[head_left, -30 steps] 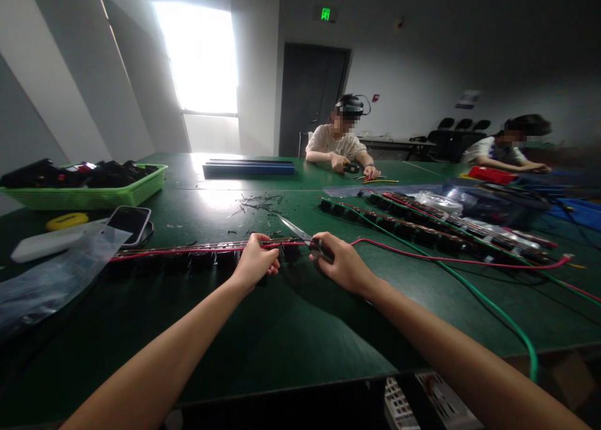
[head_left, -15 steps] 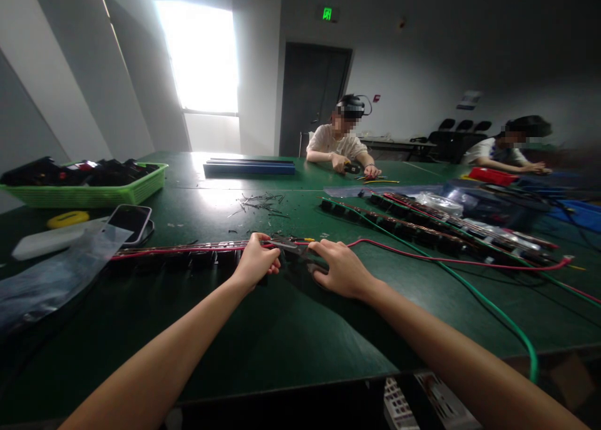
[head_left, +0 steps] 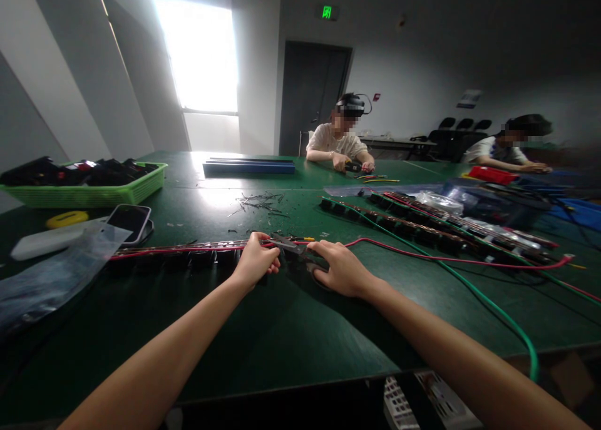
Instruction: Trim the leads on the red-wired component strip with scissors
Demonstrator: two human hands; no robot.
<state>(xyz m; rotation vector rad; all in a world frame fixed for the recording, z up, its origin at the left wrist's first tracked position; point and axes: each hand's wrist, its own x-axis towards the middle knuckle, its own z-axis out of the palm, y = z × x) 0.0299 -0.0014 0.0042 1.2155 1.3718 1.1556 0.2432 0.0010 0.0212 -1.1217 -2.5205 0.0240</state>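
Note:
A long row of black parts (head_left: 188,260) with a red wire (head_left: 169,249) along its top lies across the green table. At the row's right end my left hand (head_left: 257,260) is closed in a pinch; what it grips is too small to make out. Grey metal pliers (head_left: 287,245) lie between my two hands, their tip beside my left fingers. My right hand (head_left: 339,268) is bent around the dark handles of the pliers. The red wire runs on past my right hand toward the right.
A green basket (head_left: 94,189) of black parts, a phone (head_left: 129,222) and a plastic bag (head_left: 51,280) are at left. Black trimmings (head_left: 263,203) lie ahead. More wired rows (head_left: 413,230) and a green wire (head_left: 488,302) are at right. Two people (head_left: 345,143) sit across.
My hands and the pliers have barely moved. Across the table, the nearer person's hand on the right has drawn in toward the tool in the other hand.

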